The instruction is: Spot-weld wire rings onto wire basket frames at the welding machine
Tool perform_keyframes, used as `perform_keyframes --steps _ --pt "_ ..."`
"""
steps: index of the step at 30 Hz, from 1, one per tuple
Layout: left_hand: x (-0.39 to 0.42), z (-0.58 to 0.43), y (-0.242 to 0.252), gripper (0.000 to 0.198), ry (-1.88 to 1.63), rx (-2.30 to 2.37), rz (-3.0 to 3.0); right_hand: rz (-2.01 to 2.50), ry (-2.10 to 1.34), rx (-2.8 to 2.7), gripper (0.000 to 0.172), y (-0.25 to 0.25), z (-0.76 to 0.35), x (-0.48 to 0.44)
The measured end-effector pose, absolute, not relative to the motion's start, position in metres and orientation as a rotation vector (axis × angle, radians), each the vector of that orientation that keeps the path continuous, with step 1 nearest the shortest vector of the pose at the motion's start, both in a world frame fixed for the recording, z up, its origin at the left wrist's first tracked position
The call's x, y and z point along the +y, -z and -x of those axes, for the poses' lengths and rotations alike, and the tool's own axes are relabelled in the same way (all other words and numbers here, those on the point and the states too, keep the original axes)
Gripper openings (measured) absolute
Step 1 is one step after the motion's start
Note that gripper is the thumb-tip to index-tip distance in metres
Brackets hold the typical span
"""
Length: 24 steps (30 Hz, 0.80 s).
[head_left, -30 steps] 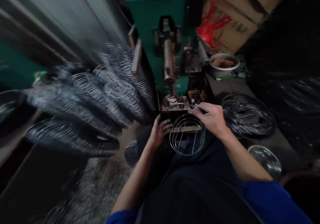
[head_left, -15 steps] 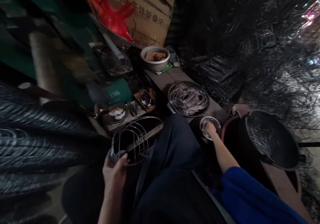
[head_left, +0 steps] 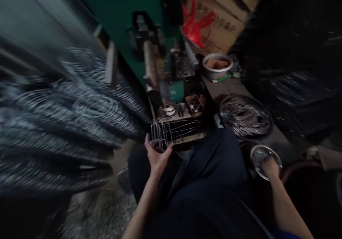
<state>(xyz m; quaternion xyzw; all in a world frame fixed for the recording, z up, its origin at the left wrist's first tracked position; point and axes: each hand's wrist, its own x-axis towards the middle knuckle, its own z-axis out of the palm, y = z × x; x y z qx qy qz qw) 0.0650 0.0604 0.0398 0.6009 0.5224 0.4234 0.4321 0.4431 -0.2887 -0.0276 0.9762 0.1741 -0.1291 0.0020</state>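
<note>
My left hand point(head_left: 158, 157) grips the lower end of a wire frame point(head_left: 161, 130), thumb and fingers on either side of it. Long wire loops stick out from the frame to the right, below the machine. My right hand point(head_left: 270, 166) reaches into a round metal bowl point(head_left: 257, 157) on the right; its fingers are blurred and what they hold, if anything, cannot be made out. Just behind that bowl, a coil of wire pieces point(head_left: 244, 116) lies in a round dish on the bench.
Stacks of wire rings point(head_left: 98, 107) fill the left side. A green machine point(head_left: 120, 4) stands ahead, with a small box of parts point(head_left: 196, 104) at its base. Farther back are a pale basin point(head_left: 217, 68), a red bag point(head_left: 196, 29) and a cardboard box point(head_left: 221, 25).
The view has swung left, so the scene sits farther right. My left hand has turned the wire frame, whose loops now point right. My right hand is still in the bowl.
</note>
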Motion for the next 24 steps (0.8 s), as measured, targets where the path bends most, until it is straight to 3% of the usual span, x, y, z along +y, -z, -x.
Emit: perform_keyframes --steps 4,7,9,11,15,24 --pt "0.065 -0.055 -0.049 0.104 -1.071 1.376 -1.584 -3.375 0.396 0.726 0.045 -0.011 -0.439 -0.205" --pt "0.065 -0.050 -0.049 0.104 -1.097 1.386 -1.605 -3.749 1.094 1.343 0.042 -0.055 -0.401 -0.111" --pt "0.063 -0.048 -0.049 0.104 -1.109 1.397 -1.611 -3.412 1.510 2.038 0.040 -0.085 -0.365 -0.051" --pt "0.062 -0.047 -0.051 0.105 -1.132 1.401 -1.638 -2.995 1.382 2.546 0.030 -0.109 -0.330 -0.006" --pt "0.063 -0.044 -0.056 0.106 -1.186 1.400 -1.674 -2.484 0.674 2.972 0.021 -0.122 -0.286 0.044" --pt "0.081 -0.046 -0.060 0.105 -1.193 1.419 -1.651 -2.295 0.097 2.967 0.027 -0.086 -0.276 0.068"
